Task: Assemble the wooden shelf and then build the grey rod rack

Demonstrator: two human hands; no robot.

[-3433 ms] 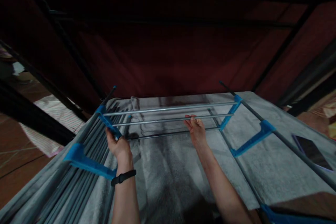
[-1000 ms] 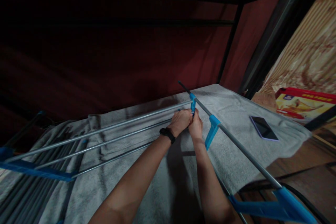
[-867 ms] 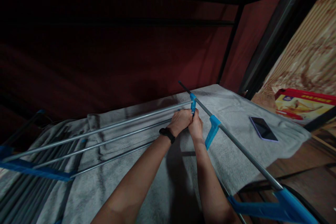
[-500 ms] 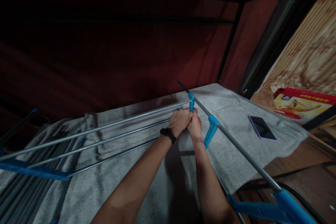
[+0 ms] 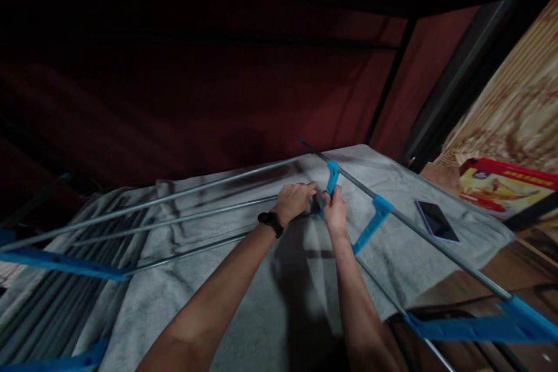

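My left hand [image 5: 294, 202], a dark band on its wrist, is closed around the end part of the middle grey metal tube [image 5: 218, 212]. My right hand [image 5: 335, 212] grips a blue plastic bracket [image 5: 332, 173], which sits on a long grey crossbar [image 5: 361, 186]. A second blue bracket [image 5: 375, 224] on the same bar slants past my right forearm. The upper tube [image 5: 196, 187] ends near the crossbar, apart from the gripped bracket. The lower tube [image 5: 187, 257] runs behind my left wrist. On the left, a blue end piece [image 5: 65, 261] carries the tubes.
A grey blanket [image 5: 244, 308] lies under everything. Several loose grey tubes [image 5: 56, 308] rest at the left. A phone [image 5: 437, 221] lies at the right, with a red and yellow box [image 5: 505, 186] beyond. A larger blue joint [image 5: 479, 325] is at lower right. A dark post [image 5: 390, 81] rises behind.
My hands have moved apart, the right one shifting right with the bracket. The upper tube's end now stands clear of that bracket. The crossbar has swung to the right.
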